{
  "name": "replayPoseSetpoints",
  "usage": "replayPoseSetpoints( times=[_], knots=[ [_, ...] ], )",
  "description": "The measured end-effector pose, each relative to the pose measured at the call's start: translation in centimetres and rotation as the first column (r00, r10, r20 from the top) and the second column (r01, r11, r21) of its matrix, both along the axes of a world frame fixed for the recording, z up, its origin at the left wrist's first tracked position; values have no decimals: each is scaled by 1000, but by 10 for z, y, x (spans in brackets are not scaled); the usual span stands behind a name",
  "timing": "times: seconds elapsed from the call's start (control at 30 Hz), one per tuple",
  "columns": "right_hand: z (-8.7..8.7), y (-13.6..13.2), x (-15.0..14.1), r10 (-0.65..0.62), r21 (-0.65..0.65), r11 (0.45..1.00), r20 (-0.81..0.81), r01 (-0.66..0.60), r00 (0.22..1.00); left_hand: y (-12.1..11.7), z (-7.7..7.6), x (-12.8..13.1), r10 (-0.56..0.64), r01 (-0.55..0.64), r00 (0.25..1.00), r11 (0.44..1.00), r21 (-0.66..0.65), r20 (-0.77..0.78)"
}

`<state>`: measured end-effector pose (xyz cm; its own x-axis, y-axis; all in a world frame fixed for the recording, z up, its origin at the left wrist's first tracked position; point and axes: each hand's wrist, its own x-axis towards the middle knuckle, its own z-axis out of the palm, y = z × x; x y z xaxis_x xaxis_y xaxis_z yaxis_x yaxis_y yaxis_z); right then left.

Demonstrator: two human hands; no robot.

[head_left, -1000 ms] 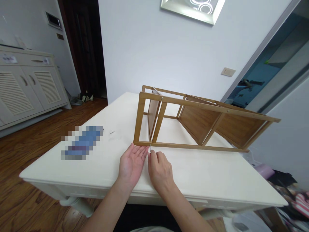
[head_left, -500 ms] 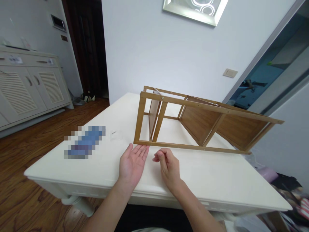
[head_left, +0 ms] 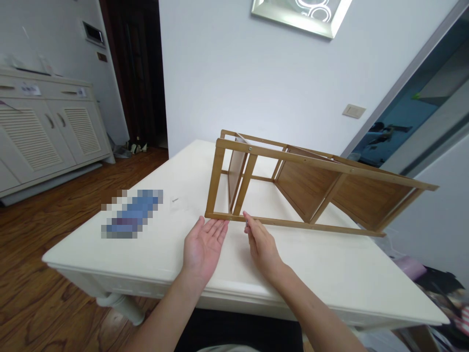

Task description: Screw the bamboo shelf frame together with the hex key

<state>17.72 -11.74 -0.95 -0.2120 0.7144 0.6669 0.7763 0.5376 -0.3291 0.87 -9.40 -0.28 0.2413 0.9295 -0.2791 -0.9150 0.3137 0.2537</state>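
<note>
A wooden shelf rack (head_left: 280,221) lies on its side on the white table, its slatless panels standing across the frame. My left hand (head_left: 202,244) rests palm up with fingers stretched, the fingertips at the lower rail near the rack's left corner. My right hand (head_left: 263,244) is side-on just right of it, fingertips against the same rail. Its fingers are pressed together, and a small greyish bit shows between them, too little to name. A small screw (head_left: 175,200) lies on the table left of the rack, apart from both hands.
The white table (head_left: 164,254) reaches around the rack. A blurred-out blue item (head_left: 134,212) lies on its left side. Behind stands a wall (head_left: 252,83) with a framed picture (head_left: 293,19). A white cabinet (head_left: 47,127) is at far left; assorted items lie at lower right.
My right hand has moved up to the lower rail, its curled fingers straightening. My left hand keeps its palm-up pose. The whole view has shifted slightly.
</note>
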Motion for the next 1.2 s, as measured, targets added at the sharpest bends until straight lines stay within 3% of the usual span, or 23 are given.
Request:
replayPoseSetpoints(
  times=[0.13, 0.33, 0.67, 0.93, 1.2],
  knots=[
    [-4, 4, 0, -69, -19, 997, -60, 68, 996, 0, 1, 0, 0, 0, 1000, 1000, -9, 2],
    [0, 10, 3, -55, 65, 996, 3, 55, 998, 1, 0, 1, 0, 0, 1000, 1000, -20, 9],
    [2, 20, -1, -128, 215, 976, 411, 41, 903, -1, 3, 0, 0, 0, 1000, 1000, -11, -3],
    [-1, 23, -2, -143, 266, 964, 505, 4, 851, 0, 2, 0, -5, 5, 1000, 1000, -20, 5],
    [-2, 22, 0, -170, 287, 958, 478, 30, 862, -1, 2, -1, -7, 7, 1000, 1000, -5, 7]
  ],
)
